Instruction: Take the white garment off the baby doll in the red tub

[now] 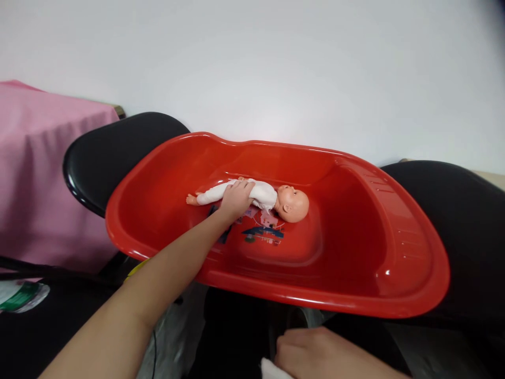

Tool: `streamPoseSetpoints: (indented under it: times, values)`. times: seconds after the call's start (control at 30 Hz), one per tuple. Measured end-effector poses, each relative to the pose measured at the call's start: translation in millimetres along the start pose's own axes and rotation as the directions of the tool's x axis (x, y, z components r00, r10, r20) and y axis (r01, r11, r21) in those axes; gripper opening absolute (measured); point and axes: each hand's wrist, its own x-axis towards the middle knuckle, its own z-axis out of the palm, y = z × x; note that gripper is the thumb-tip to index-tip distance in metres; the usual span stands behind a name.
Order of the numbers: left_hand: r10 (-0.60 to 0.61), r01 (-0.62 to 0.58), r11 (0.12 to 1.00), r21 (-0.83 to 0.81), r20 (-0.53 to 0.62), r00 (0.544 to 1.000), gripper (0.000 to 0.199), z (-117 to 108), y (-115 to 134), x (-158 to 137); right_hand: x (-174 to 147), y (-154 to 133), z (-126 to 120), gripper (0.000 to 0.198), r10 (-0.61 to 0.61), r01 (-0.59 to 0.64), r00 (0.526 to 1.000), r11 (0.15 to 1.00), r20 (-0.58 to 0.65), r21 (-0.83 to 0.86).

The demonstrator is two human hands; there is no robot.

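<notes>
A baby doll (272, 199) in white clothes lies on its back inside a red plastic baby tub (402, 247), head pointing right. My left hand (235, 200) reaches into the tub and rests over the doll's middle, fingers wrapped on its body. My right hand (315, 353) is low at the frame's bottom edge, below the tub's front rim, fingers curled beside a bit of white cloth (272, 370); whether it grips the cloth is unclear.
The tub rests across two black chairs, one at the left (102, 152) and one at the right (469, 221). A pink cloth (35, 168) covers something at the far left. A white wall stands behind. A green-and-white packet (21, 296) lies low left.
</notes>
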Motion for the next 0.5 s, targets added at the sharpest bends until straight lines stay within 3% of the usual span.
streamPoseSetpoints:
  times: [0.03, 0.13, 0.17, 0.23, 0.27, 0.4, 0.47, 0.5]
  values:
    - [0.001, -0.001, 1.000, 0.015, 0.005, 1.000, 0.037, 0, 0, 0, 9, -14, -21, 0.019, -0.111, 0.109, 0.994, 0.992, -0.019, -0.065]
    - [0.034, -0.036, 0.995, 0.089, 0.030, 0.999, 0.035, -2, -3, 0, 53, -37, -73, 0.017, -0.311, 0.286, 0.946, 0.935, -0.094, -0.212]
    - [0.053, -0.057, 0.992, 0.110, 0.043, 0.998, 0.036, -3, -5, 1, 73, -35, -83, 0.016, -0.429, 0.389, 0.898, 0.878, -0.099, -0.279]
    - [0.073, -0.080, 0.989, 0.123, 0.062, 0.995, 0.037, -5, -8, 2, 120, -14, -94, 0.017, -0.573, 0.419, 0.795, 0.756, -0.200, -0.502]
    - [0.076, -0.083, 0.990, 0.116, 0.069, 0.995, 0.038, -6, -9, 3, 143, 2, -96, 0.020, -0.603, 0.405, 0.785, 0.676, -0.145, -0.616]
    - [0.039, -0.044, 0.997, 0.063, 0.085, 0.996, 0.041, -9, -12, 7, 215, 83, -97, 0.027, -0.534, 0.469, 0.819, 0.415, 0.209, -0.780]
    - [-0.014, 0.012, 0.999, 0.031, 0.072, 0.997, 0.039, -10, -12, 9, 228, 119, -96, 0.029, -0.411, 0.482, 0.850, 0.354, 0.330, -0.802]
    - [-0.040, 0.040, 0.999, 0.014, 0.064, 0.997, 0.037, -11, -12, 10, 228, 134, -94, 0.030, -0.355, 0.484, 0.862, 0.365, 0.361, -0.795]
